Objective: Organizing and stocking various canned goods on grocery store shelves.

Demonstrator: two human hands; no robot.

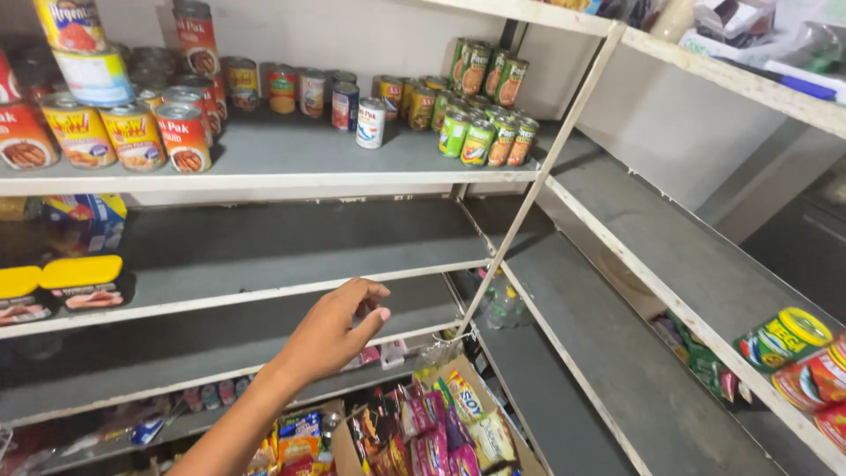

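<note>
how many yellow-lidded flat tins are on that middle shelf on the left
2: both yellow-lidded tins sit side by side at the left end of the middle shelf; more may lie beyond the picture's left edge.

Bare middle shelf [291,242] gives room; cans [132,132] crowd the top shelf [291,181].

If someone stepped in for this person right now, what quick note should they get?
Left hand: empty, fingers loosely curled, reaching out in front of the bare grey shelf; whether it touches the shelf is unclear.
Right hand: out of view.
Nearby: open cardboard box of snack packets on the floor below the hand; cans on the top shelf, upper left; yellow-lidded tins at the left.
Done: cans stand on the top shelf.
Left: the shelves near the hand hold nothing.
</note>
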